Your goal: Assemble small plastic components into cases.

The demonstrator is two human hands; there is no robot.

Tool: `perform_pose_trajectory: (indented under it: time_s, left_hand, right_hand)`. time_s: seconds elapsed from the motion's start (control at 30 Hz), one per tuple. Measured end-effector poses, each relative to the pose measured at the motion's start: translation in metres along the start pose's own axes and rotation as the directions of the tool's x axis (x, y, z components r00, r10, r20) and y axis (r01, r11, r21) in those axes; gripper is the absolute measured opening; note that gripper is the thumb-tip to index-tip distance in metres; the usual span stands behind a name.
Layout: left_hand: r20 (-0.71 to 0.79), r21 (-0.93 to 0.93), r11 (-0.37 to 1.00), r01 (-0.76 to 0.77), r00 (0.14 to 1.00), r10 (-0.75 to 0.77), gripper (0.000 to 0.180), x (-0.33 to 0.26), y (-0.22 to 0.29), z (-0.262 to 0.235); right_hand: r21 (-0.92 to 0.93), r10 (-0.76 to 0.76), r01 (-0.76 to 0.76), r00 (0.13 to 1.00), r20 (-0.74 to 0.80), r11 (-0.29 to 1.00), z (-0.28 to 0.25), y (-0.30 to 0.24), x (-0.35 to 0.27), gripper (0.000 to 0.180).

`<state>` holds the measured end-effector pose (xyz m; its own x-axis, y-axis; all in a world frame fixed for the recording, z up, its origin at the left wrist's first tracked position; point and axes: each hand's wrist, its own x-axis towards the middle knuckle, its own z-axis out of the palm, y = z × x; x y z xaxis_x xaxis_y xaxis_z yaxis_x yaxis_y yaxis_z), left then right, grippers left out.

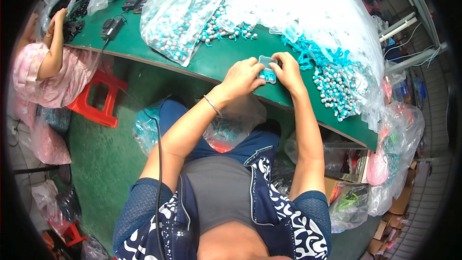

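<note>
Both of my hands hold a small clear plastic case (267, 74) above the table's near edge. Its lid stands raised, and teal pieces with a bit of grey show inside. My left hand (244, 75) grips the case's left side, fingers closed on it. On the other side, my right hand (287, 71) has its thumb and fingers pressed to the case near the lid. To the right of it lie tangled teal cords (305, 50) and a heap of small grey-and-teal pieces (334, 86). Similar loose pieces (231, 31) spread beyond my left hand.
The green table (192, 70) carries a clear bag (178, 29) of these pieces and a black power adapter (112, 28). A black cable (159, 163) hangs across my left side. At far left is a person in pink (57, 72) by a red stool (98, 101). Bags (399, 135) crowd the right.
</note>
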<state>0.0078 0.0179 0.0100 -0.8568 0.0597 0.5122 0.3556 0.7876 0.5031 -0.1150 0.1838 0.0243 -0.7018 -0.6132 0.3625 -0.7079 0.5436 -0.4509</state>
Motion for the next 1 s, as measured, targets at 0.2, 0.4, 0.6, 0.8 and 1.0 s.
perform_pose_trajectory:
  time_s: [0.2, 0.4, 0.6, 0.8, 1.0]
  left_hand:
    - [-0.085, -0.116, 0.993, -0.018, 0.996, 0.008, 0.062, 0.0, 0.003, -0.001]
    - [-0.009, -0.015, 1.0, -0.023, 1.0, 0.023, 0.037, 0.003, -0.001, 0.004]
    - [0.007, -0.077, 0.994, -0.073, 0.997, 0.073, 0.021, 0.001, -0.007, 0.001]
    - [-0.163, -0.198, 0.98, -0.017, 0.987, -0.015, 0.015, -0.001, -0.01, 0.006]
    - [-0.149, -0.091, 0.964, -0.251, 0.96, 0.236, 0.021, -0.032, 0.024, -0.003]
  right_hand:
    - [0.267, -0.089, 0.111, 0.992, -0.093, 0.957, -0.011, -0.013, -0.023, 0.022]
    - [0.135, -0.274, 0.287, 0.956, -0.106, 0.948, -0.01, -0.021, -0.048, 0.032]
    - [0.216, -0.243, 0.253, 0.967, -0.073, 0.943, -0.001, -0.016, -0.045, 0.02]
    - [0.48, -0.046, -0.107, 0.954, 0.295, 0.871, -0.01, -0.011, -0.022, 0.016]
    - [-0.384, -0.155, -0.028, 0.886, -0.437, 0.923, 0.003, 0.044, 0.054, 0.016]
